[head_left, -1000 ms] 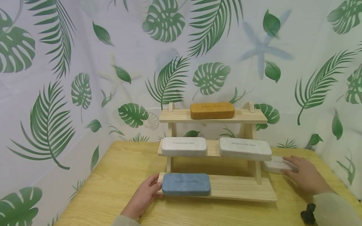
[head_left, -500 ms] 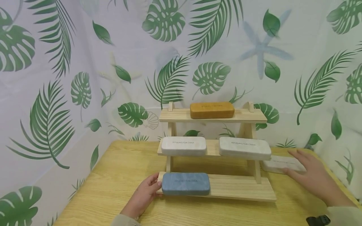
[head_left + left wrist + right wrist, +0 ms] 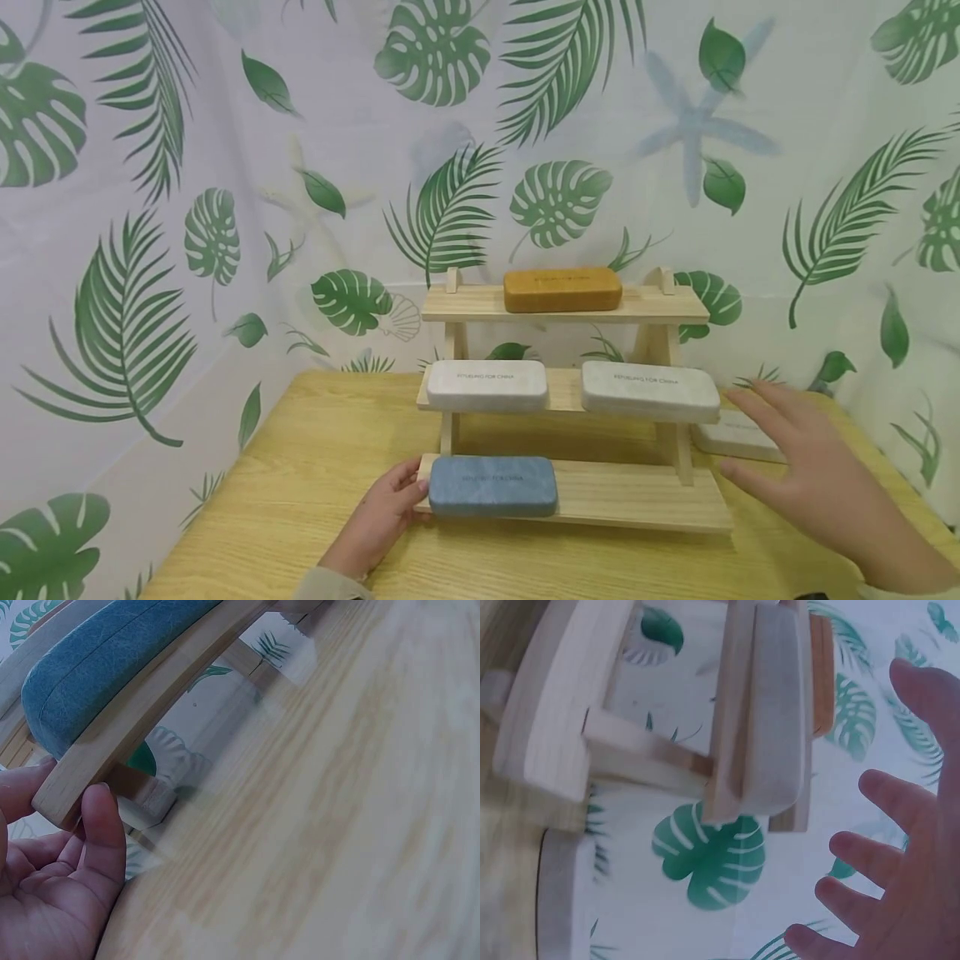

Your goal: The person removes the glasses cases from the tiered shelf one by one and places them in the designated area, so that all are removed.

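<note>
A three-tier wooden display stand stands on the table. My left hand grips the left end of its bottom shelf, thumb above and fingers below in the left wrist view. Beside that thumb lies a blue glasses case. Two white glasses cases, a left one and a right one, sit on the middle shelf; an orange glasses case is on top. My right hand, fingers spread and holding nothing, hovers just right of the right white case. It partly hides another white glasses case on the table.
The wooden table meets a leaf-patterned backdrop close behind the stand. Bare shelf shows right of the blue case, and a narrow gap separates the two white cases on the middle tier.
My right hand has left the white glasses case on the table, drawn back to the right, then risen leftward toward the middle shelf's right end. My left hand keeps its hold.
</note>
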A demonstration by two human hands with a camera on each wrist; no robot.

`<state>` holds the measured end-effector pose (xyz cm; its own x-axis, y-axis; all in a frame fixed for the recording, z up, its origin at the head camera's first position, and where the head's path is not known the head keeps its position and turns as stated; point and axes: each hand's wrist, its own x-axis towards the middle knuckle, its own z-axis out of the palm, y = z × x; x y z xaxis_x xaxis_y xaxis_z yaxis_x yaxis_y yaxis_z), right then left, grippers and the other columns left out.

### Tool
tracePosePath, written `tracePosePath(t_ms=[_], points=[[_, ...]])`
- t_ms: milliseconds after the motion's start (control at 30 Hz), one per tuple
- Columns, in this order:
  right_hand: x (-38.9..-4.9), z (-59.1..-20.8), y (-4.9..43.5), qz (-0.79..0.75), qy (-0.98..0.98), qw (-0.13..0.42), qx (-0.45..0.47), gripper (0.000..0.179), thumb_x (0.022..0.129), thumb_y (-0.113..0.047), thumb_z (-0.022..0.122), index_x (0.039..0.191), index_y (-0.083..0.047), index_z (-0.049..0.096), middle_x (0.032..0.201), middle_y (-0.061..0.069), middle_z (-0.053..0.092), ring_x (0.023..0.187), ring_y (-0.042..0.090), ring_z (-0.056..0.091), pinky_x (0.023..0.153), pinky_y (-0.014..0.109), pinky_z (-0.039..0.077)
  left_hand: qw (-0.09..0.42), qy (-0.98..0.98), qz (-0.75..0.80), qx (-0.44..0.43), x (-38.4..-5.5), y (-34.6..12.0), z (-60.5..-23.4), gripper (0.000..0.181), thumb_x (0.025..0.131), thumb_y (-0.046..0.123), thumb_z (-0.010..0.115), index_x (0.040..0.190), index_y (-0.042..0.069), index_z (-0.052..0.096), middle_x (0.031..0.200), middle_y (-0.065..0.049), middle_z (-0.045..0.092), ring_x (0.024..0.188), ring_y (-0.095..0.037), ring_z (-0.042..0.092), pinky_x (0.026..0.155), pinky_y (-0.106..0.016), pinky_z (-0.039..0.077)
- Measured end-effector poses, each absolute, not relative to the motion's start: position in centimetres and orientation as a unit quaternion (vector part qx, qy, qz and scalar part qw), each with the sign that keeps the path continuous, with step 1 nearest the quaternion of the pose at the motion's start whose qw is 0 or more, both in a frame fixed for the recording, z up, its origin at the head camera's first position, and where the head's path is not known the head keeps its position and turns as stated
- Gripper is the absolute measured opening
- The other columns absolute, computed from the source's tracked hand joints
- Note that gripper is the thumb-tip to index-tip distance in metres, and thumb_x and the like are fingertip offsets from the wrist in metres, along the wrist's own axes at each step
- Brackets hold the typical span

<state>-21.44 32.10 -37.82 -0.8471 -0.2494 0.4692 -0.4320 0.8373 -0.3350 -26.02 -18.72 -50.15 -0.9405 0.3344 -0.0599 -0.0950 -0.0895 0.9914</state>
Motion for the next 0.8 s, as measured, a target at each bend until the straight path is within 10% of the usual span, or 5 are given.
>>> tracePosePath(t_ms=[800], points=[[-19.3,-39.1,23.3,0.229,-0.926,0.145,0.263,0.079,0.088,-0.051,0.076,0.156,-0.033,0.040,0.161,0.005,0.033,0.142,0.042,0.033,0.096,0.073,0.040,0.152,0.654,0.735,0.094,-26.2,-18.8,-50.6,0.065,0.108,0.018,0.052,0.156,-0.009,0.018,0.132,-0.016,0.056,0.109,-0.019,0.059,0.086,-0.034,0.053]])
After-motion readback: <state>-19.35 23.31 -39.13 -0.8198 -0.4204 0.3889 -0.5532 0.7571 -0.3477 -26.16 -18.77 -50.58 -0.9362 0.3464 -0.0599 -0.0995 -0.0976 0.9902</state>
